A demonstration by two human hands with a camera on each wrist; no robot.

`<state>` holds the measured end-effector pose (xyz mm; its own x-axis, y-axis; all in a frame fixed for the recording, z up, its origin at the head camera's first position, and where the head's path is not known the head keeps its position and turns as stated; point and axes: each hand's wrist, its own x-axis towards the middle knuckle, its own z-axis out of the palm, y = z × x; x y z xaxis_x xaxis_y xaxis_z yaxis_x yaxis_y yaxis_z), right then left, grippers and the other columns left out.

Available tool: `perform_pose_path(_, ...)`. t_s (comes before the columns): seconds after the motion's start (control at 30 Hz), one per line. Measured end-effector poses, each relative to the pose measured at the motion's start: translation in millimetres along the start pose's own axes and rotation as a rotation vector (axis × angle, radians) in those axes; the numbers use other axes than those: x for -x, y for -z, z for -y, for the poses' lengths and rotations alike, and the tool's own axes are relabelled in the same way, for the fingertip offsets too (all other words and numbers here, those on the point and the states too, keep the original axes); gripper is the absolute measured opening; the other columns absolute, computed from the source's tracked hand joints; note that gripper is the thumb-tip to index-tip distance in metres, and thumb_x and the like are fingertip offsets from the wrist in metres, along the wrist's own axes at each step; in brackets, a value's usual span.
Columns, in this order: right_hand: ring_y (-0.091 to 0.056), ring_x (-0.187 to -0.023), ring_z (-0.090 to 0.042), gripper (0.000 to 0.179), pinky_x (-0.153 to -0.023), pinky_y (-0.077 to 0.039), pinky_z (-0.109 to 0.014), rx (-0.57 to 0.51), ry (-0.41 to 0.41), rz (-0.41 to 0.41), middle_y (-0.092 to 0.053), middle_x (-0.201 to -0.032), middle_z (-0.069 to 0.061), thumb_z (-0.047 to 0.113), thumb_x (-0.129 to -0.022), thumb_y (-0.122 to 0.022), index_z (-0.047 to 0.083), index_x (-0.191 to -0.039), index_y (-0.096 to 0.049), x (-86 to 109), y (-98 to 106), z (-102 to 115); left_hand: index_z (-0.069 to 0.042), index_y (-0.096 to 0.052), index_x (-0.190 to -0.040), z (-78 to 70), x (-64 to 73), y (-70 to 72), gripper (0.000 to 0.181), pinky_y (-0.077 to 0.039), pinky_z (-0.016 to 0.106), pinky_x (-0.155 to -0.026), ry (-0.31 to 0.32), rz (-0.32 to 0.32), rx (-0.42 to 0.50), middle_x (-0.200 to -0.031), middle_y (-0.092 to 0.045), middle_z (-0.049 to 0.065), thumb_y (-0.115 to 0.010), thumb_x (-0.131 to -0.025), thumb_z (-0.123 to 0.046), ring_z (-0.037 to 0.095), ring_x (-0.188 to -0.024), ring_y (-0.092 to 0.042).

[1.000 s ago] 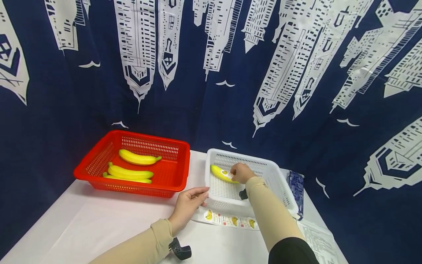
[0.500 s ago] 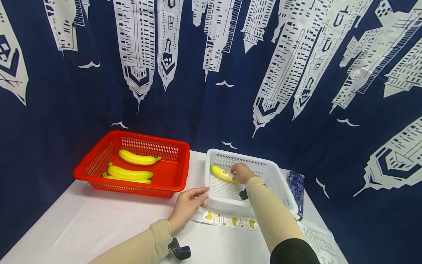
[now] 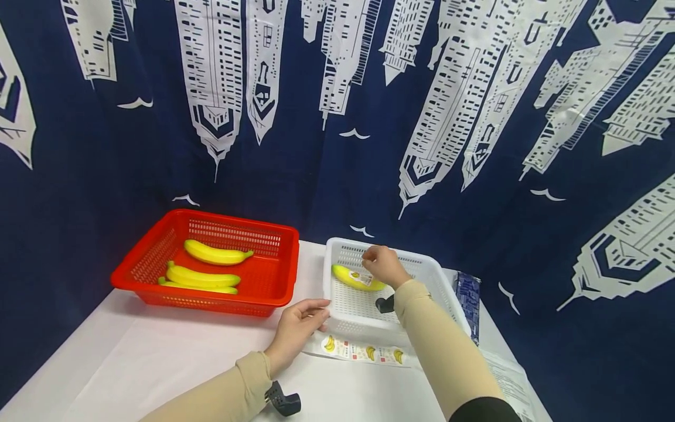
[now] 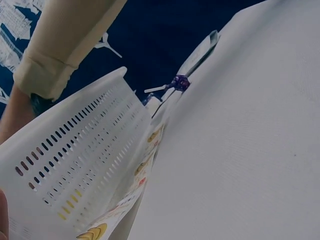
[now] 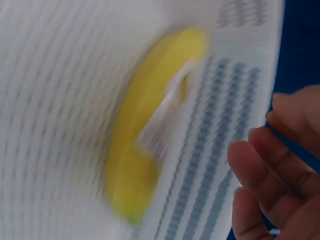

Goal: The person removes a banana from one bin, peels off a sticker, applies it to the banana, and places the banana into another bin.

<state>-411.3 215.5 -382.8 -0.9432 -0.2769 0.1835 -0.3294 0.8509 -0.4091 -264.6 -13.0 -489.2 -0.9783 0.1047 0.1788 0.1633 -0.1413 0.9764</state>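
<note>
A banana (image 3: 345, 275) with a white label (image 3: 361, 278) lies in the white basket (image 3: 343, 323). In the right wrist view, the label stretches along the banana's side, blurred. Just above and behind the banana is my right hand (image 3: 387, 265), its fingers loosely bent and holding nothing. My left hand (image 3: 295, 329) holds the front left corner of the white basket, index finger at the rim and thumb beside it. A strip of banana labels (image 3: 364, 351) lies along the basket's front, its left end by my left hand.
A red basket (image 3: 285, 301) with several bananas (image 3: 217, 253) stands at the left on the white table (image 3: 174, 351). Right of the white basket are a dark blue packet (image 3: 468, 302) and a printed sheet (image 3: 510, 384). A blue cloth with white buildings (image 3: 295, 193) hangs behind.
My right hand has let go of the label and lifted away from the banana, leaving the label in sight. My left hand stays at the basket corner. The head view has shifted slightly.
</note>
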Motion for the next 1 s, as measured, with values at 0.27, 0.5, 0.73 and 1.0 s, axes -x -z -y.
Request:
perform_pose_path(0.27, -0.070, -0.067, -0.025, 0.013, -0.058, -0.049, -0.025, -0.587, 0.017, -0.267, -0.073, -0.089, -0.017, 0.013, -0.097, -0.067, 0.002, -0.097, -0.074, 51.5, -0.1, 52.7, -0.007, -0.069, -0.128, 0.8, 2.9, -1.9, 0.035, -0.055, 0.025, -0.071, -0.070, -0.011, -0.034, -0.103, -0.073, 0.011, -0.075, -0.095, -0.016, 0.021, -0.077, -0.071)
perform_pose_path(0.5, -0.057, -0.051, -0.013, 0.019, -0.044, -0.044, -0.022, -1.064, 0.150, -0.476, -0.064, -0.073, -0.013, 0.003, -0.099, -0.060, -0.014, -0.090, -0.062, 117.3, -39.0, 83.6, -0.010, -0.068, -0.117, -1.8, 9.3, -4.4, 0.025, -0.056, 0.026, -0.068, -0.100, -0.047, -0.058, -0.096, -0.073, 0.010, -0.076, -0.094, -0.016, 0.018, -0.070, -0.070)
perform_pose_path(0.73, -0.044, -0.046, -0.007, 0.028, -0.039, -0.037, -0.021, -1.119, 0.129, -0.501, -0.053, -0.060, -0.006, 0.001, -0.102, -0.047, -0.008, -0.075, -0.052, 149.4, -102.0, 90.1, -0.013, -0.067, -0.085, -8.3, 18.4, 0.8, 0.014, -0.045, 0.021, -0.051, -0.169, -0.073, -0.169, -0.072, -0.065, 0.003, -0.077, -0.093, -0.016, 0.013, -0.058, -0.062)
perform_pose_path(1.0, -0.048, -0.044, -0.005, 0.028, -0.037, -0.043, -0.023, -1.019, 0.177, -0.499, -0.055, -0.058, -0.020, -0.009, -0.096, -0.051, 0.001, -0.070, -0.058, 162.3, -125.8, 90.1, -0.013, -0.074, -0.093, -41.6, 36.9, 17.8, 0.006, -0.054, 0.024, -0.057, -0.487, -0.049, -0.271, -0.083, -0.071, 0.007, -0.074, -0.094, -0.007, 0.008, -0.064, -0.065)
